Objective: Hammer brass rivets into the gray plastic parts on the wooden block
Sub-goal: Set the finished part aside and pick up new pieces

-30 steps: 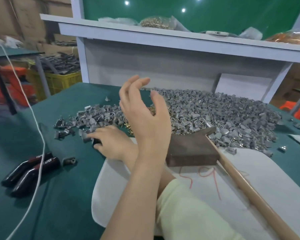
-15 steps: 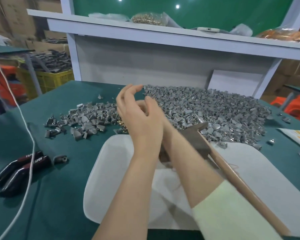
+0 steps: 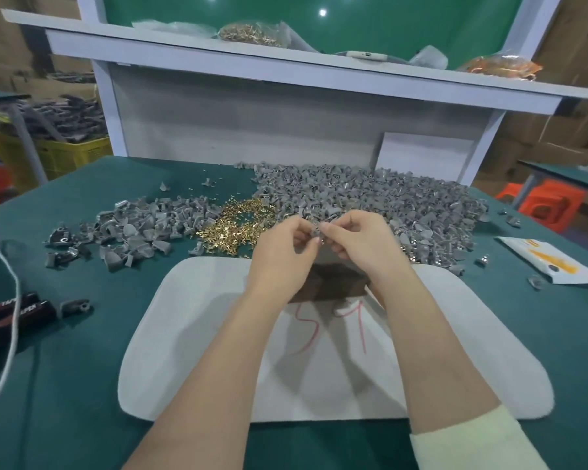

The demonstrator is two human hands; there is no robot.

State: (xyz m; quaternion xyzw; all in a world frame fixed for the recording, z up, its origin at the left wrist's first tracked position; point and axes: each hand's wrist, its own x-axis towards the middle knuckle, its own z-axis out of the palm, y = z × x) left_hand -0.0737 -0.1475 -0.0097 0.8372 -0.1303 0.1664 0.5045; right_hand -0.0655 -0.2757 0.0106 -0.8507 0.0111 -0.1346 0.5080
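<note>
My left hand (image 3: 282, 252) and my right hand (image 3: 357, 242) meet above the dark wooden block (image 3: 326, 288), fingertips pinched together on one small gray plastic part (image 3: 316, 231). The block rests on a white mat (image 3: 190, 334) and is mostly hidden by my wrists. A heap of brass rivets (image 3: 238, 222) lies just left of my hands. A big pile of gray plastic parts (image 3: 404, 205) spreads behind and to the right, a smaller pile (image 3: 136, 228) to the left. No hammer shows.
Black-handled pliers (image 3: 11, 317) and a white cord (image 3: 7, 300) lie at the left edge, with one stray gray part (image 3: 75, 307) beside them. A white packet (image 3: 543, 259) sits at the right. A gray shelf unit (image 3: 286, 113) stands behind the table, with bags on top.
My crossed arms have uncrossed. The right hand came back from the left pile and both hands now pinch a gray part together over the block. The view tilted, hiding the hammer handle.
</note>
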